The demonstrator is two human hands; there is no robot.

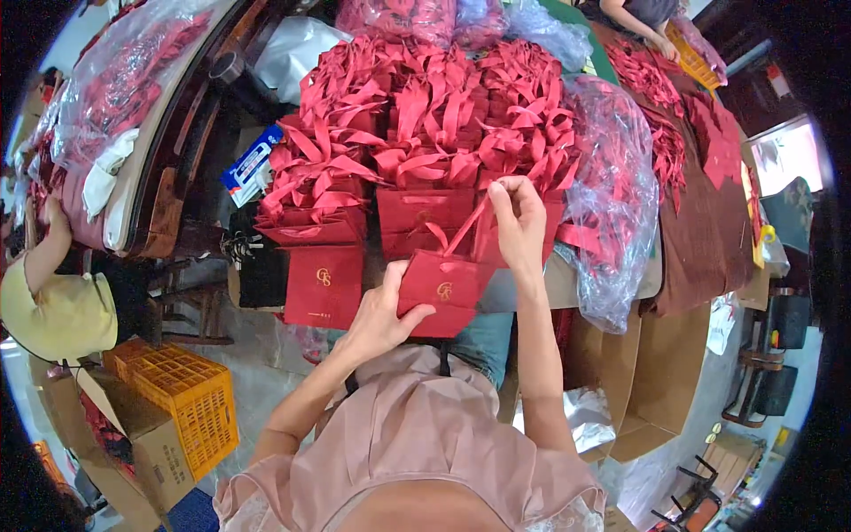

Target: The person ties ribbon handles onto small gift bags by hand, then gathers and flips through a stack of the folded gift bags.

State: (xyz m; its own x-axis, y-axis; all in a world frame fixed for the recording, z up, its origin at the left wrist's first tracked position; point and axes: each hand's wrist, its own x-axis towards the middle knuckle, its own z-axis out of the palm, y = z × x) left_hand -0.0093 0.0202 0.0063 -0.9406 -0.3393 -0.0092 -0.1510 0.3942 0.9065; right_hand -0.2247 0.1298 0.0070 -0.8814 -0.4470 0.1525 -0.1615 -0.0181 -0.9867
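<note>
A small red paper gift bag with a gold mark is tilted in front of me at the table's near edge. My left hand is closed on its left side, thumb across the front. Between the thumb and fingertips of my right hand, raised above the bag, is a red ribbon that runs down to the bag's top. Just left of my hands hangs another red gift bag. Beyond them, ribbon-handled red bags stand packed in rows, their loops lying loosely on top.
Clear plastic wrap covers red bags at the right. A blue and white packet and a dark cylinder lie left. Below are an orange crate and open cardboard boxes. Other people work at the left and far right.
</note>
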